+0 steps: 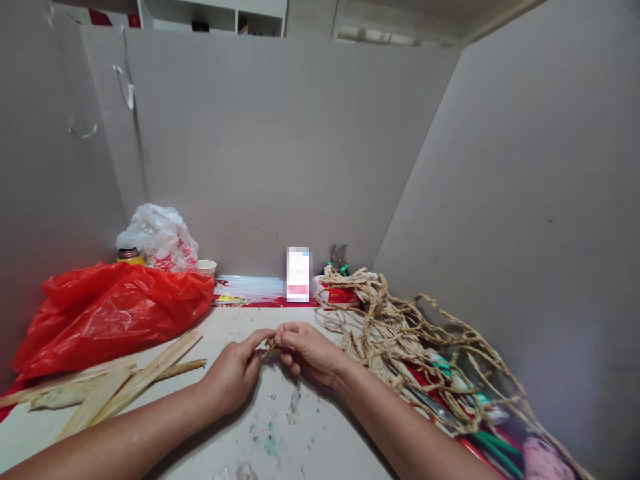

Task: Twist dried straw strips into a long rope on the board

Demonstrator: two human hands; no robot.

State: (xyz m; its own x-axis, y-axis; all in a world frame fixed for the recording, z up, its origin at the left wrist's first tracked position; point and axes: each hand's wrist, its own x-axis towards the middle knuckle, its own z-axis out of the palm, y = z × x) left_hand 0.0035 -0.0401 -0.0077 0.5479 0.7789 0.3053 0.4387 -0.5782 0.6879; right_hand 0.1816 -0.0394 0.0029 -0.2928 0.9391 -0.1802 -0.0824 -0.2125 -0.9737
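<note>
My left hand [235, 373] and my right hand [310, 353] meet over the middle of the table. Between their fingertips is a small brown, knotted-looking piece of fibre [271, 345], which both hands pinch. Fingers cover much of it, so its exact form cannot be made out. Just right of my right hand lies a tangled heap of straw-coloured twisted cord [375, 333]. Flat dried strips of plant leaf or husk [150, 373] lie crossed to the left of my left hand.
A red plastic bag [120, 313] and a white bag [160, 233] stand at left, near a paper cup [207, 267]. Clear thin sticks [250, 287], a blurred phone-like screen [299, 275] and green-handled pruning shears [339, 257] line the back. Grey panels [280, 147] enclose the stained table [300, 440].
</note>
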